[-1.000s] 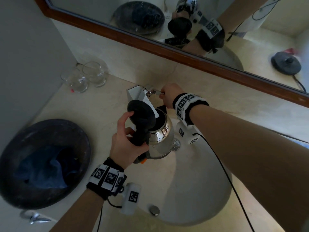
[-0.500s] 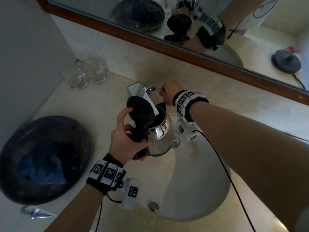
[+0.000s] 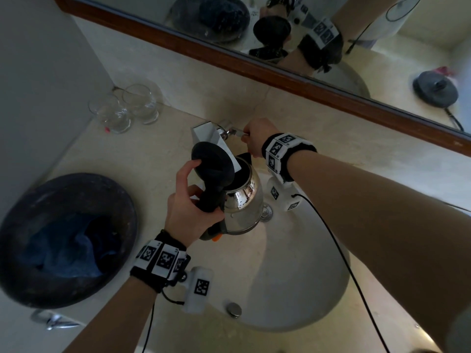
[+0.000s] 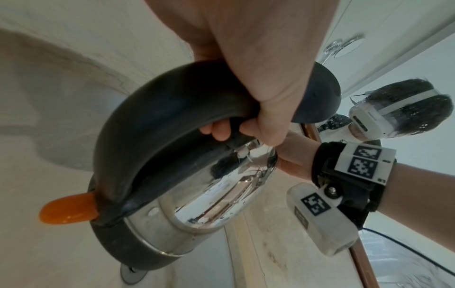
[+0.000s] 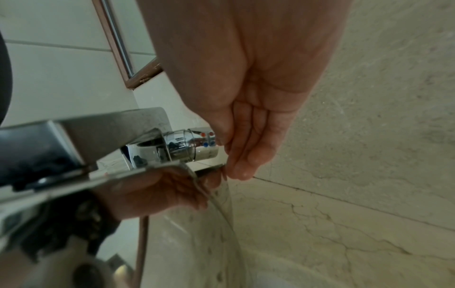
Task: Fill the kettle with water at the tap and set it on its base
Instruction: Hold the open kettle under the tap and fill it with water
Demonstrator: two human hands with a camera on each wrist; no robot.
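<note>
Left of the sink (image 3: 318, 289), a dark round bowl (image 3: 76, 189) sits on the counter with blue cloth (image 3: 61, 245) in it, and farther back on that side two clear glasses (image 3: 122, 108) stand touching each other against the wall. The left hand (image 3: 188, 207) is curled round the kettle's black handle (image 3: 210, 197), fingers wrapped beneath it in the left wrist view, with the thumb raised against the edge of the open lid (image 3: 212, 161). The kettle (image 3: 242, 205) hangs over the back of the sink, tilted slightly, its mouth under the white box-shaped spout of the tap (image 3: 206, 133). Its body is polished steel, mirror-bright and reflecting the room; the handle, lid and lower band are matte black, and a small orange switch (image 4: 67, 211) sticks out at the foot of the handle. The lid stands up, hinged open at the handle side. Whether water is running cannot be told. Behind the sink, the right hand (image 3: 254, 138) reaches to the tap's chrome lever (image 3: 235, 132); in the right wrist view the fingers (image 5: 246, 152) lie nearly straight against the end of the valve body, which bears red and blue dots, and no firm grip shows. Right of the sink, only in the mirror's (image 3: 382, 34) reflection, a round black base (image 3: 434, 90) sits on the counter with its cord trailing away.
</note>
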